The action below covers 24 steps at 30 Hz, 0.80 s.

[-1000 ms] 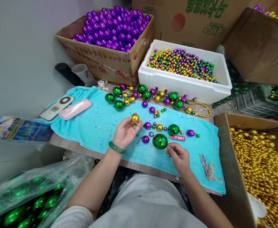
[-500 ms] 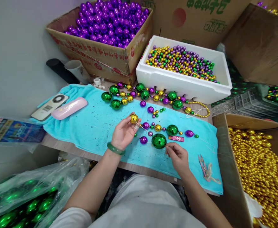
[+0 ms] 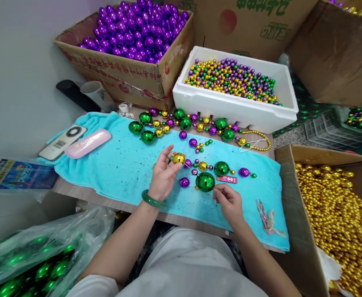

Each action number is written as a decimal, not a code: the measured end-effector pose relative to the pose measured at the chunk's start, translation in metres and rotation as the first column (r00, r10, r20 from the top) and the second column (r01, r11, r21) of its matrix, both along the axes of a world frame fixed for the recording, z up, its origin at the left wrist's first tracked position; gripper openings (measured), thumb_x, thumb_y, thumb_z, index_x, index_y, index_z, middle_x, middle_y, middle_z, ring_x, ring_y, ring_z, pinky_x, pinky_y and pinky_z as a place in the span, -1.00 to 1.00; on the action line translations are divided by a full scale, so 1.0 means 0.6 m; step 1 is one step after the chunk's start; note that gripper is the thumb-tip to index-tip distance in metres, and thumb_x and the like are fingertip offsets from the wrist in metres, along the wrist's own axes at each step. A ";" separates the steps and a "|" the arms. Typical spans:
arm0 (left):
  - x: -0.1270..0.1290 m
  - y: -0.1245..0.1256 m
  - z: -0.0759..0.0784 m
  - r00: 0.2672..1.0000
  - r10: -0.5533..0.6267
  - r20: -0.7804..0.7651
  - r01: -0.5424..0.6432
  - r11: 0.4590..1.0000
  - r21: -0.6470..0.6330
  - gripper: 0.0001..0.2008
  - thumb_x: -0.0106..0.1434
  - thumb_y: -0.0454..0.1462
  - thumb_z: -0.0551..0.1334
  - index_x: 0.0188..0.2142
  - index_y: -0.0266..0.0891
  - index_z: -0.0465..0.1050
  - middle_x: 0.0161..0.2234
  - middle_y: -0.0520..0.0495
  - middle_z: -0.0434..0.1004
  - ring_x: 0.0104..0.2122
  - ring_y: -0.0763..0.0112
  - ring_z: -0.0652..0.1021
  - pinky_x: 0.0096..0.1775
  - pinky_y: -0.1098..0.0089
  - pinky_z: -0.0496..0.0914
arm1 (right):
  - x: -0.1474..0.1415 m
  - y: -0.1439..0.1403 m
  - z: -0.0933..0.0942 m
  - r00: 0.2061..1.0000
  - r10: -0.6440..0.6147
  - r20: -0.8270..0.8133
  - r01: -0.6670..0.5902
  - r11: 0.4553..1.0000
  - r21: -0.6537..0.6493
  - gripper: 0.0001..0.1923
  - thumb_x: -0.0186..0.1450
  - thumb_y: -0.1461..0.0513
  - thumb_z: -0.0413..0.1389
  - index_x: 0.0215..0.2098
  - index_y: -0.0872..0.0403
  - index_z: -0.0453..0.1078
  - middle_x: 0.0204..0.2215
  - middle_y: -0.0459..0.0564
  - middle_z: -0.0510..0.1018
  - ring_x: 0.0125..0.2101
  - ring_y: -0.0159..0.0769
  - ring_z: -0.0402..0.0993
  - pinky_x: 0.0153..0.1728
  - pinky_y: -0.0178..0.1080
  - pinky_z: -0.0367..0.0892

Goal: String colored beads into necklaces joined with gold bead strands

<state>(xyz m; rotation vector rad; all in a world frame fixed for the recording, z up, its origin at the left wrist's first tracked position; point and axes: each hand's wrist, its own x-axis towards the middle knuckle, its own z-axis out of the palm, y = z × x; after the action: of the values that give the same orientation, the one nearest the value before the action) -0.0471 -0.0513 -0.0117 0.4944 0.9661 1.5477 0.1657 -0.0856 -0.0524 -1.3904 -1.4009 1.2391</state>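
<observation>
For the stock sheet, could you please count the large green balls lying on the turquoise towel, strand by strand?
back-strand large shiny green balls: 7
front-strand large shiny green balls: 2
Total: 9

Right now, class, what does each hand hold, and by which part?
The left hand holds a gold bead by its sides between thumb and fingertips. The right hand pinches something thin beside the large green bead, probably thread; too fine to tell.

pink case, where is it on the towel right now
In the head view the pink case lies at the left end of the turquoise towel, just right of the white remote.
</observation>
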 end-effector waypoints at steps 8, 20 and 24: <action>0.009 0.000 0.010 0.995 -0.038 -0.087 0.039 0.999 0.011 -0.41 -0.03 -0.41 0.37 0.02 -0.03 0.37 -0.11 0.03 0.34 -0.06 0.38 0.48 -0.01 0.41 0.36 | 0.021 0.009 0.000 0.999 -0.003 -0.037 0.002 1.000 -0.031 -0.81 0.20 0.14 0.11 -0.46 0.10 0.38 -0.66 -0.12 0.40 -0.65 -0.46 0.25 -0.62 -0.37 0.20; 0.046 -0.004 -0.007 0.986 -0.146 -0.085 0.146 0.989 -0.009 -0.48 -0.07 -0.37 0.42 -0.08 -0.11 0.43 -0.15 0.03 0.43 -0.13 0.42 0.50 -0.05 0.41 0.36 | 0.017 0.014 0.005 0.973 -0.085 -0.216 0.041 0.979 -0.201 -0.73 0.09 0.07 0.20 -0.38 0.08 0.34 -0.67 -0.14 0.43 -0.68 -0.46 0.27 -0.67 -0.38 0.19; 0.049 0.003 -0.010 0.987 -0.130 -0.095 0.120 0.988 -0.099 -0.71 0.02 -0.23 0.40 -0.23 -0.22 0.52 -0.22 -0.05 0.54 -0.25 0.44 0.53 -0.21 0.46 0.41 | 0.024 0.014 0.003 0.944 -0.116 -0.310 0.017 0.953 -0.303 -0.63 0.06 0.06 0.24 -0.25 0.06 0.30 -0.65 -0.16 0.47 -0.68 -0.44 0.30 -0.71 -0.41 0.13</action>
<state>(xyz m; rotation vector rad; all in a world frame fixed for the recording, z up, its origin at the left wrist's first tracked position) -0.0177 -0.0493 -0.0178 0.5614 1.0594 1.3694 0.1802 -0.0770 -0.0509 -1.3396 -0.9609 1.6005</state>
